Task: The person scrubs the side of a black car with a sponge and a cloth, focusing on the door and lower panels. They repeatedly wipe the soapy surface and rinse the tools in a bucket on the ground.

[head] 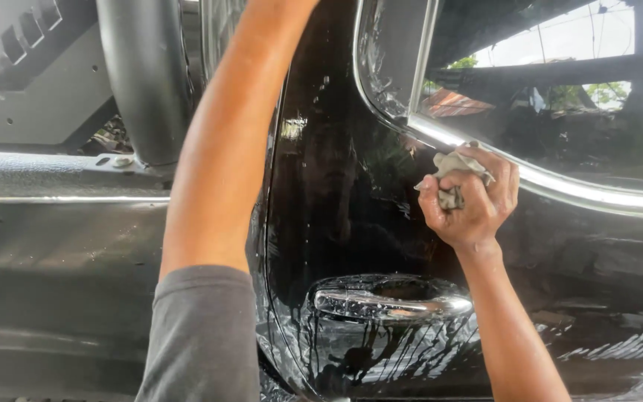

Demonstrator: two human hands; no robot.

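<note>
My right hand (470,201) is clenched around a crumpled grey cloth (454,165) and presses it against the chrome window trim (597,192) of a wet black car door (336,186). Below the hand sits the chrome door handle (388,304), with water streaks running down the paint under it. My left arm (225,149), in a grey sleeve, reaches straight up past the door edge. The left hand itself is out of the picture at the top.
To the left of the door edge lie a dark sill or panel (53,246) and a black pillar (146,74). The window glass (560,97) reflects trees, a roof and sky.
</note>
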